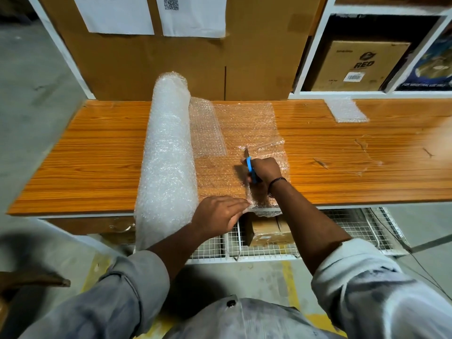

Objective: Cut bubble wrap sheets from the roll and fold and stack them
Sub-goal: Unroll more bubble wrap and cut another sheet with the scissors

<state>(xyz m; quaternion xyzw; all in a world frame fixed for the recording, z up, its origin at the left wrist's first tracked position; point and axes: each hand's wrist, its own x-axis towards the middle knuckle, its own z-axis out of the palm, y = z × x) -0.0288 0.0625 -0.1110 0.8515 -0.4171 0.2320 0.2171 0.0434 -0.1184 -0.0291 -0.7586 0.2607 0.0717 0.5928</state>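
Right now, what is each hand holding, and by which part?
Right hand grips blue scissors by the handles. Left hand grips nothing; its straight fingers press the near edge of the bubble wrap sheet.

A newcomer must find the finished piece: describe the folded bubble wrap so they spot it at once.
Start at the long orange wooden table. Follow its far edge rightward, below the white shelf. There lies the folded bubble wrap: a small flat square lying alone, unlike the big roll and the unrolled sheet.
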